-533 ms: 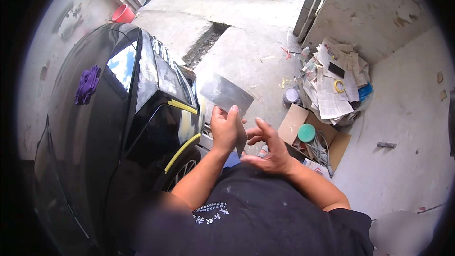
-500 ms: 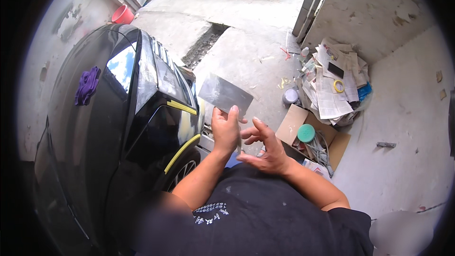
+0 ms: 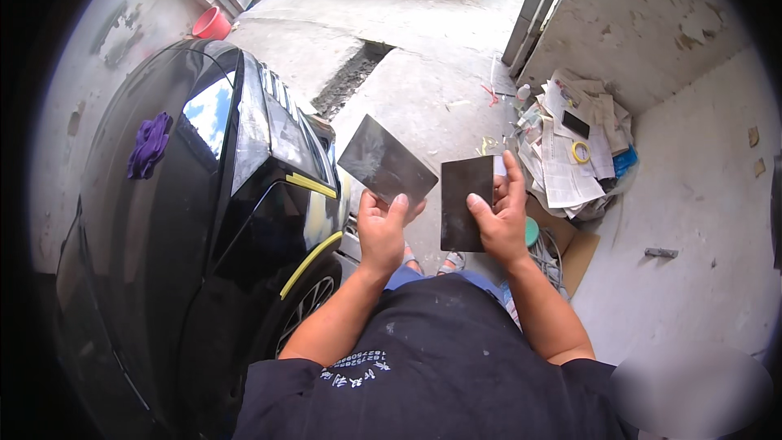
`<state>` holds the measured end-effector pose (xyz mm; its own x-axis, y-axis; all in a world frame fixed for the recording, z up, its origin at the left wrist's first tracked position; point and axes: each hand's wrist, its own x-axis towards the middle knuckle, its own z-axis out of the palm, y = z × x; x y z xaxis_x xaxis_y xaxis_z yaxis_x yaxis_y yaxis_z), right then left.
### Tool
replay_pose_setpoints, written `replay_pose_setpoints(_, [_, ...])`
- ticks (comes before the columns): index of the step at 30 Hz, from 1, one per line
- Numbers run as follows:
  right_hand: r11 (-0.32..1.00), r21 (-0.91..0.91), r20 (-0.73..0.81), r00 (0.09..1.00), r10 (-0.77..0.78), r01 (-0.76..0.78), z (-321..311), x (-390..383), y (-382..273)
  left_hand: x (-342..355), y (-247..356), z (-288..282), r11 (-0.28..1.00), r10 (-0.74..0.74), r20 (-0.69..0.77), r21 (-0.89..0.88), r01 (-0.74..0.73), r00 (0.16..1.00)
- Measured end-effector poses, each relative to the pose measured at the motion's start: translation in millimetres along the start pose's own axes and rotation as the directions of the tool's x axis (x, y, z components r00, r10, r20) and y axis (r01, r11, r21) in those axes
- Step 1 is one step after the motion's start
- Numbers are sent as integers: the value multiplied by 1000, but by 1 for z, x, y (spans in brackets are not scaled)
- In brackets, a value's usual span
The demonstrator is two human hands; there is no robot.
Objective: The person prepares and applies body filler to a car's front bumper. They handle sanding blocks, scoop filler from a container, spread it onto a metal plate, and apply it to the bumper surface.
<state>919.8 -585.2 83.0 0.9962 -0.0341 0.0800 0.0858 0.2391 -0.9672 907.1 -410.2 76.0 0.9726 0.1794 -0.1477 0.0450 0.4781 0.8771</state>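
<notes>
My left hand [image 3: 381,230] grips a dark grey sandpaper sheet [image 3: 386,156] by its lower edge, thumb on top; pale dusty marks show on its face. In my right hand [image 3: 503,224] is a darker sandpaper sheet [image 3: 464,212], upright, with the thumb across its front and fingers behind its right edge. The two sheets are close together in front of my chest, with a small gap between them. To the left of my hands is a black car [image 3: 163,236], its front corner patched with pale filler and edged with yellow masking tape [image 3: 312,265].
A purple cloth [image 3: 149,145] lies on the car's hood. On the right are a pile of newspapers [image 3: 570,175] with a phone [image 3: 575,123] and tape roll [image 3: 580,151], and a cardboard box [image 3: 580,265]. A red bucket [image 3: 212,24] and floor channel [image 3: 352,77] lie farther off.
My hands have moved apart. My right hand, earlier with fingers spread beside the left, now holds a sandpaper sheet face-up. The left sheet has tilted more toward view.
</notes>
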Motion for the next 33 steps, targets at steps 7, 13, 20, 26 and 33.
replay_pose_setpoints(7, [991, -111, 49, 997, -65, 71, 10, -4, 12, 0, -8, -11, 992, 32, 163, 113, -51, 986])
replay_pose_setpoints(13, [965, -245, 66, 995, -80, 94, 10, 0, 2, 1, 5, -5, 999, -16, 161, 44, 9, 987])
replay_pose_setpoints(20, [885, -403, 188, 968, -168, 232, 22, -11, -2, 2, 4, -12, 985, -40, 193, 170, 6, 980])
replay_pose_setpoints(26, [778, -526, 221, 938, -266, 344, 23, -10, -8, -1, 4, -12, 985, -81, 164, 164, 54, 983])
replay_pose_setpoints(33, [889, -389, 135, 970, -204, 241, 20, -14, 9, -1, -2, -10, 987, -118, 163, -85, 133, 980])
